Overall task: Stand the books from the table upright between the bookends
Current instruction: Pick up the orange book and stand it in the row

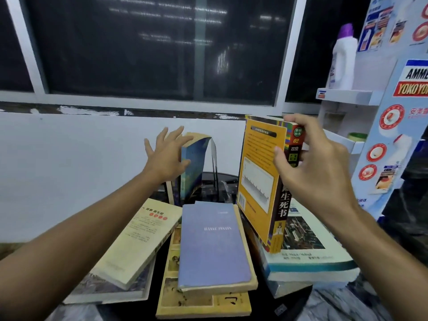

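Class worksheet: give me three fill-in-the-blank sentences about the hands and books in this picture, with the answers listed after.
1. The orange book is gripped by the person's ____.
2. The left hand, fingers spread, presses against a blue book that stands ____.
3. The purple book lies ____ on a yellow book.
Answers: right hand; upright; flat.

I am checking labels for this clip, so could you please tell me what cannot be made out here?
Head view:
1. Bookends: not clearly visible; the standing blue book and left hand cover that dark area.
2. Yellow book: cover mostly hidden under the purple book.
3. White book: cover partly hidden by the orange book held by the right hand.
4. Purple book's title: too blurred to read.
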